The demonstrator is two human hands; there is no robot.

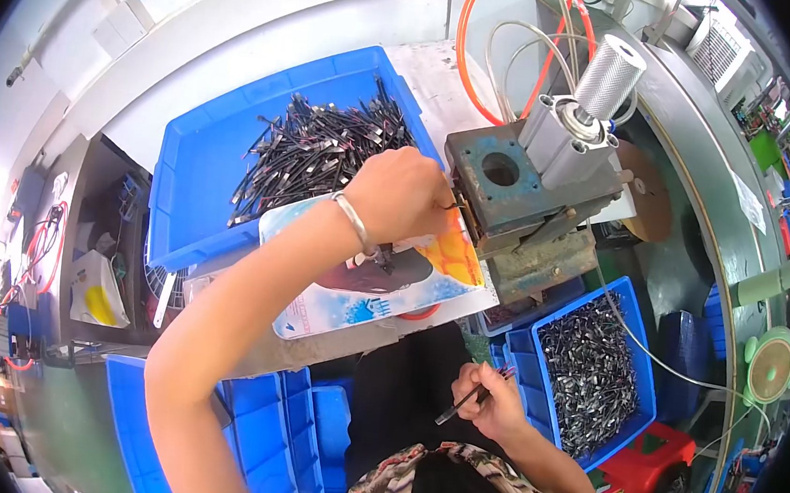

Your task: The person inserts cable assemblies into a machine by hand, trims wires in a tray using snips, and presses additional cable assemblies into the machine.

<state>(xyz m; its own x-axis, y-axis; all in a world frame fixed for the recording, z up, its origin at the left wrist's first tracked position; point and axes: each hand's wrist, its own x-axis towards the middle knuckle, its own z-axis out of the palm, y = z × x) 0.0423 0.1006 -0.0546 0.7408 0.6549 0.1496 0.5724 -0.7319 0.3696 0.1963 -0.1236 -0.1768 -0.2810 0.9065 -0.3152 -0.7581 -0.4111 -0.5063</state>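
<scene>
My left hand (398,195), with a bangle on the wrist, is closed beside the metal press block (495,175). A thin dark wire end shows at its fingertips; the rest is hidden under the hand. Below it lies a printed sheet (362,305) on the bench. Low in front of my body, my right hand (491,400) is closed round a short black cable (458,410). Behind my left hand, a blue tray (200,201) holds a heap of black cables (314,150).
A silver pneumatic cylinder (564,139) with orange and clear hoses stands on the press. Below right is a blue bin (650,386) full of small black parts, near a red stool (649,461) and green fan (772,367). Stacked blue bins (261,432) stand below left.
</scene>
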